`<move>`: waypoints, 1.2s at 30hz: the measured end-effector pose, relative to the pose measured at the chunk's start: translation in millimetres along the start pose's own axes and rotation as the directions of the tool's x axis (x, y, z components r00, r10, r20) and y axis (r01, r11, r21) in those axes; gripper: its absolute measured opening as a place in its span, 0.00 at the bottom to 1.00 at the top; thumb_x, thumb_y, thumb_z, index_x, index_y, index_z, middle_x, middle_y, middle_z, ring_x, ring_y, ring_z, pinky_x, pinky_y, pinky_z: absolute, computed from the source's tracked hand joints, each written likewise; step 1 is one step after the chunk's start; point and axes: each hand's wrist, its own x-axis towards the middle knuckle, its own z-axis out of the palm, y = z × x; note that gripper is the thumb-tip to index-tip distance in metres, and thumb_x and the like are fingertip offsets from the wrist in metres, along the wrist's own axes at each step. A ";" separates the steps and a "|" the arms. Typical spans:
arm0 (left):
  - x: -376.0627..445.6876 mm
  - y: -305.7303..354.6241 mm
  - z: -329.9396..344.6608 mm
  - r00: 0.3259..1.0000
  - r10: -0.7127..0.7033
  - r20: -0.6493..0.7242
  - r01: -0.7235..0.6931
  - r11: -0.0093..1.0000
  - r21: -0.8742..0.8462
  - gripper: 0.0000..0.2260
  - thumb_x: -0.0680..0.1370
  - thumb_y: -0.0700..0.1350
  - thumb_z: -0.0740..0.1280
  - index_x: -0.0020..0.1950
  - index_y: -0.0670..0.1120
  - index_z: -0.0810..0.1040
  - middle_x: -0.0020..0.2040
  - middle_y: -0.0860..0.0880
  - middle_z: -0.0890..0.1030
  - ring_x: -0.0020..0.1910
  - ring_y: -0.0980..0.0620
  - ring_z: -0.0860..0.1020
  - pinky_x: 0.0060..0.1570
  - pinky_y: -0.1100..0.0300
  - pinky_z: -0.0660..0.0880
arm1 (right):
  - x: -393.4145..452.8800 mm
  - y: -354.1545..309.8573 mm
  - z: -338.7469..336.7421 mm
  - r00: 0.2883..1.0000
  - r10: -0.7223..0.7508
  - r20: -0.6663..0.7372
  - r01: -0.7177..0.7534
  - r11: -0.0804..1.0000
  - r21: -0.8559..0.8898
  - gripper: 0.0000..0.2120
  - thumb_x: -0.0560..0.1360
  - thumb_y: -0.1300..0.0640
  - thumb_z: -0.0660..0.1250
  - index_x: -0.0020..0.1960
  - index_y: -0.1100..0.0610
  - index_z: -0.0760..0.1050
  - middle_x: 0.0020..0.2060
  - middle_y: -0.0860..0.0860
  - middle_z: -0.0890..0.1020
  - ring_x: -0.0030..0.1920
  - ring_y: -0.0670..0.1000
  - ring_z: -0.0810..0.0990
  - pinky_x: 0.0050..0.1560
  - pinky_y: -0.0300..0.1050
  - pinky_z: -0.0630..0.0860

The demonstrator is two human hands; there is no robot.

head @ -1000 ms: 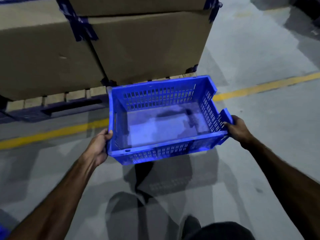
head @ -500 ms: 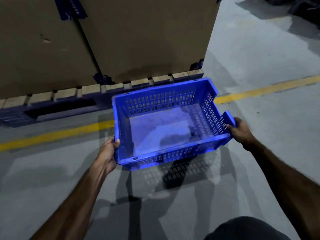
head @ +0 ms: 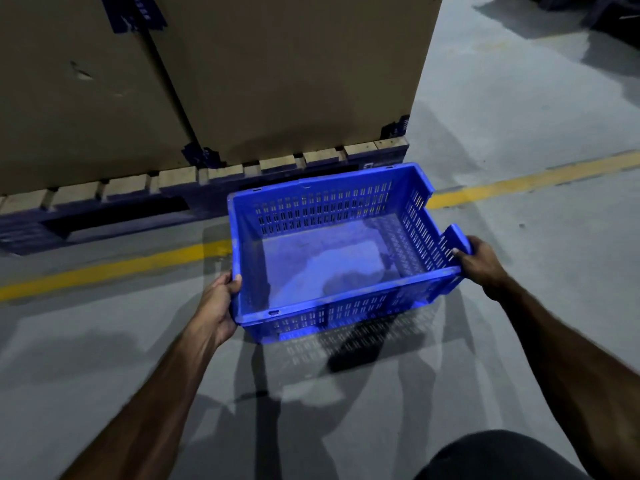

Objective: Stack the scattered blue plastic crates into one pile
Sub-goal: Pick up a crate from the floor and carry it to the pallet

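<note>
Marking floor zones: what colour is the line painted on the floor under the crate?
Yellow line, seen in the head view.

Dim, bluish light — several overlapping shadows on the floor [head: 104, 358] (wide-angle bending at edges), slightly soft.

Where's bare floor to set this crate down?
Bare concrete lies under and nearer than the blue crate, this side of the yellow line, and to the right past the right hand. Beyond the line, the pallet and cardboard boxes crowd the floor.
</note>
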 end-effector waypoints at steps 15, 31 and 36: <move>-18.5 -0.5 -1.3 0.994 0.026 -0.103 -0.009 0.987 0.161 0.07 0.83 0.48 0.66 0.57 0.51 0.82 0.48 0.54 0.86 0.42 0.53 0.82 0.47 0.51 0.75 | -24.0 -12.6 -7.0 0.997 0.078 -0.017 -0.079 0.984 -0.159 0.20 0.81 0.45 0.64 0.64 0.60 0.75 0.54 0.60 0.81 0.55 0.62 0.80 0.52 0.51 0.73; -346.7 158.5 25.7 0.996 -0.061 -0.067 0.083 0.920 0.384 0.08 0.82 0.50 0.67 0.45 0.50 0.81 0.45 0.55 0.81 0.50 0.53 0.77 0.53 0.50 0.71 | -304.8 -230.5 -152.5 0.949 0.241 0.204 -0.221 0.968 -0.115 0.27 0.80 0.44 0.68 0.73 0.58 0.71 0.66 0.56 0.80 0.62 0.56 0.82 0.65 0.53 0.75; -484.5 238.5 8.0 0.995 -0.062 -0.077 0.091 0.891 0.445 0.16 0.74 0.59 0.71 0.54 0.49 0.83 0.50 0.51 0.84 0.50 0.52 0.77 0.51 0.50 0.74 | -408.8 -337.5 -225.9 0.948 0.196 0.252 -0.183 0.980 -0.073 0.27 0.80 0.44 0.67 0.73 0.57 0.71 0.65 0.55 0.81 0.61 0.54 0.82 0.64 0.53 0.76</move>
